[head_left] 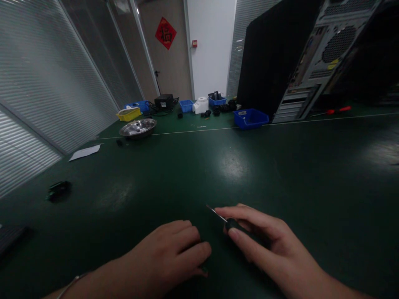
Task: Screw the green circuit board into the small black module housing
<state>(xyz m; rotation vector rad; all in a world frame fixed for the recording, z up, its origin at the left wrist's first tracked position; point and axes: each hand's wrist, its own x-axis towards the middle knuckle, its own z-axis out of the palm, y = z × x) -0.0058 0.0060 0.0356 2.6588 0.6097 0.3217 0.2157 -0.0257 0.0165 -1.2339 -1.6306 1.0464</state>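
Note:
My right hand (271,245) is closed around the dark handle of a small screwdriver (234,225). Its thin metal shaft points up and to the left, with the index finger stretched along it. To the left, my left hand (174,253) is low over the green tabletop (187,174), its fingers curled. A small dark green bit shows below those fingers, but most of what they grip is hidden. The screwdriver tip is a short way from the left hand and apart from it.
At the back stand a metal bowl (139,128), a yellow bin (129,114), a blue bin (251,119) and a white plastic housing (201,105). A computer case (277,58) rises at back right, near a red screwdriver (338,110). A dark green-black part (59,190) lies left.

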